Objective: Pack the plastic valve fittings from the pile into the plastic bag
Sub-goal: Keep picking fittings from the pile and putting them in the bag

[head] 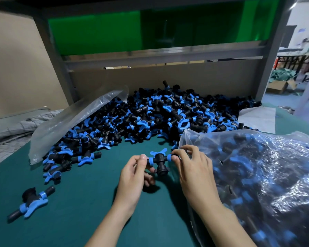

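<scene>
Pinching a black-and-blue valve fitting (pixel 159 160) by its two tips, left hand (pixel 132 177) and right hand (pixel 194 170), I hold it crosswise over the desk (pixel 78 202), its right end pointing at the plastic bag (pixel 257 166) just beside my right hand.

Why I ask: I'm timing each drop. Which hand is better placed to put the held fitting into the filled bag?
The right hand: it pinches the black-and-blue plastic valve fitting beside the mouth of the clear plastic bag; the left hand holds its far end.
</scene>
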A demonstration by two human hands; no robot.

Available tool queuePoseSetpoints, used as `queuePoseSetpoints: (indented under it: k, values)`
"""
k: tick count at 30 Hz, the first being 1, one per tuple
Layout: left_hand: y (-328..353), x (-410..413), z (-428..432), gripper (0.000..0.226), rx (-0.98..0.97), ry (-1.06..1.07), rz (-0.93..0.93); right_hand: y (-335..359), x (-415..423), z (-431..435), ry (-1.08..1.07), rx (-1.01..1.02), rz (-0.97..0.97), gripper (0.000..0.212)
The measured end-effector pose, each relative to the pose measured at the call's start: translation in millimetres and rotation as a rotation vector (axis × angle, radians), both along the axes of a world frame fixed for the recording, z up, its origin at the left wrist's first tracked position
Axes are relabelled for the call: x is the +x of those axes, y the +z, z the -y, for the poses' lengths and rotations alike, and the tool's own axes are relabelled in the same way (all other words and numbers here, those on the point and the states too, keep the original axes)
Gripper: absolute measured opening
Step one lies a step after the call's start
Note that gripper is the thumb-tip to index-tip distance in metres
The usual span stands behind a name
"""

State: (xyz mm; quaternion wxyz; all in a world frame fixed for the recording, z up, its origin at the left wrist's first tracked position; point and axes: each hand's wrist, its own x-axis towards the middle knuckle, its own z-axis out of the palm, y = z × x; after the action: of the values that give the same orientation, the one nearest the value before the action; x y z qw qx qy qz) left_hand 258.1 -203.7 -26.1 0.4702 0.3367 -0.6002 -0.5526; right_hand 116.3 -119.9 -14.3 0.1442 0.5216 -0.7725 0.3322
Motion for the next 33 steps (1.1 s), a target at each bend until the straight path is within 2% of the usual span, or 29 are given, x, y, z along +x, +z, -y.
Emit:
queuePoseSetpoints:
  k: [4,8,17,24,25,29,33]
  values:
    - [2,1,-1,0.033,-0.035,-0.007,-0.007,-2,-1,-1,-0.019,0.019,-0.010,0.026]
    - [2,1,-1,0.041,-0.051,-0.003,-0.002,-1,0,-1,-0.025,0.034,-0.013,0.026]
    - [2,0,0,0.043,-0.056,0.009,0.014,1,1,-1,-0.038,0.084,-0.004,0.037]
    - [-2,2,6,0.035,0.019,0.070,-0.052,10,3,-5,-0.007,0.052,0.045,0.024]
    - [-2,3,7,0.031,0.042,0.084,-0.069,12,3,-6,0.003,0.061,0.035,0.026]
    - [0,5,7,0.021,0.084,0.118,-0.122,16,10,-8,-0.053,0.161,-0.036,0.061]
    - [2,10,-3,0.017,0.086,0.120,-0.121,22,14,-7,-0.055,0.161,0.031,0.061]
